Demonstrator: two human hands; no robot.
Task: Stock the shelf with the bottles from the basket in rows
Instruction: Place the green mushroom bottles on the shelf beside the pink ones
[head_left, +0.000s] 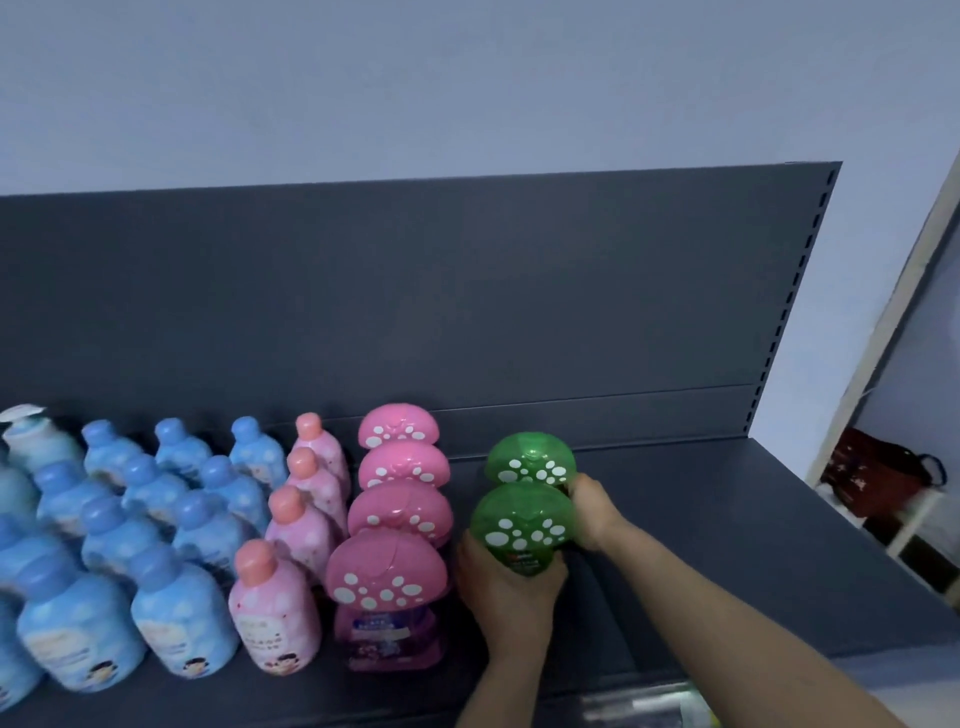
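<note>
Bottles with green mushroom caps make up the row we are building now: our left hand (506, 587) is wrapped around the body of the front green bottle (519, 525), fingers closed under its cap, while our right hand (592, 512) is curled against the side of the rear green bottle (530, 462), which stands just beyond it on the shelf (727, 545). Whether the right hand fully grips that bottle or only steadies it, we cannot tell.

To the left of our left hand stands the finished row of pink mushroom-cap bottles (397, 519), and further left the pink bottles with orange caps (291, 566) and the blue bottles (156, 545). To the right of our right hand the shelf lies bare. The basket is not clearly in view.

To do this step well, we judge that we should set the front bottle snug behind its neighbour's line, label facing out, matching the pink row's spacing. Keeping the right hand on the rear bottle should stop it tipping as we press the two caps close.
</note>
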